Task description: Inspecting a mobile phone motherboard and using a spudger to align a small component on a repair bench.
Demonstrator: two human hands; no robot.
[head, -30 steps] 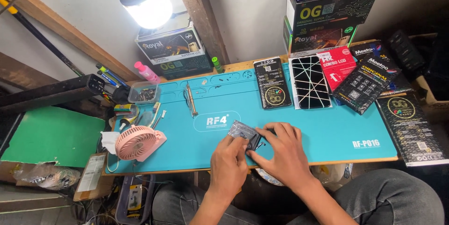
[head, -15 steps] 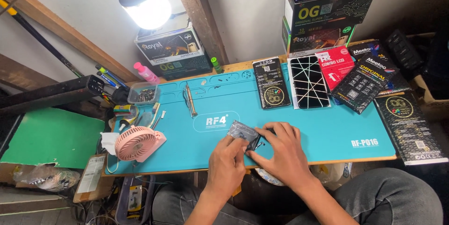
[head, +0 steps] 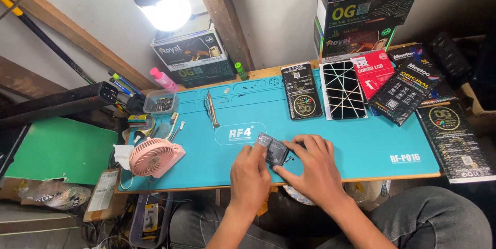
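**Two hands, one little black module on the teal mat**

Both hands were working on a single small black rectangular part [head: 272, 149], flat and glossy, lying near the front edge of the teal rubbery mat [head: 330, 140] that covered the wooden table [head: 258, 73]. The left hand [head: 249, 176] had its fingers bunched close together, tips pressing on the part's left side. The right hand [head: 316, 169] had its fingers spread a bit, with thumb and forefinger pinching the part's right edge.

One round pink plastic fan [head: 152, 157] sat at the mat's left end. One clear small tray [head: 160, 103] of tiny metal bits was behind it, with one pink bottle [head: 163, 79] just beside it. One pair of metal tweezers [head: 211, 109] lay on the mat. Five flat packages lay at the right: three black, one red [head: 373, 72], and one with white criss-cross lines [head: 342, 90]. One bright bulb [head: 164, 7] hung overhead.
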